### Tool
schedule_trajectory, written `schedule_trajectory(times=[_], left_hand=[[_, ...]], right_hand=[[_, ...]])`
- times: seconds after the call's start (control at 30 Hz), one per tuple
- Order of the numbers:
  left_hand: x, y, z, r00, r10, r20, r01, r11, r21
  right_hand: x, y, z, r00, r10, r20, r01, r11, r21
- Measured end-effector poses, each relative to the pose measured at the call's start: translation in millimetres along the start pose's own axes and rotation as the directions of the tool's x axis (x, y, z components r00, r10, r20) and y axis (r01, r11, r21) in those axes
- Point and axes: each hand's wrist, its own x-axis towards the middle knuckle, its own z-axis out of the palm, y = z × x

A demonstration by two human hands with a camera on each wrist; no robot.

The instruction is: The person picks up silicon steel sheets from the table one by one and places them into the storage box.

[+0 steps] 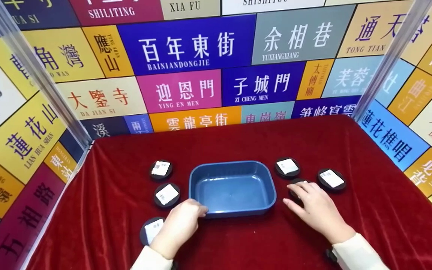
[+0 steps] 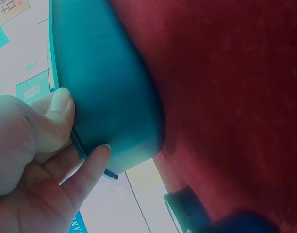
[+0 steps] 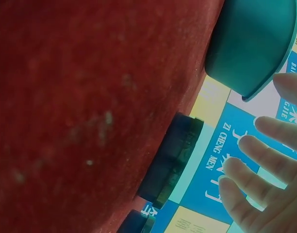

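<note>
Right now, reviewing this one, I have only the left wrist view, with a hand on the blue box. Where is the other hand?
Observer: In the head view, the right hand is out to the right of the blue box.

Operator: Is it holding anything?

Observer: No, the right wrist view shows its fingers spread, with nothing gripped.

Operator: And what lies to the left of the box?

Observer: Three black discs, seen in the head view.

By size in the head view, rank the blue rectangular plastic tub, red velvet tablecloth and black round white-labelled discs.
Red velvet tablecloth
Blue rectangular plastic tub
Black round discs, too alike to rank individually
</note>
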Motion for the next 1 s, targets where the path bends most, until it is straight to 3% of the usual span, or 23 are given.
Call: schedule_trajectory(times=[0.33,1.0], left_hand=[[0.7,-0.6,0.0,1.0,-0.003,0.02,0.003,1.0,-0.014],[0.6,-0.8,0.5,1.0,-0.002,0.007,0.002,1.0,-0.019]], right_hand=[[0.3,1.8,-0.7,1.0,0.025,-0.003,-0.025,1.0,-0.008],[0.3,9.1,-2.7,0.983,0.148,0.106,-0.15,0.989,0.012]])
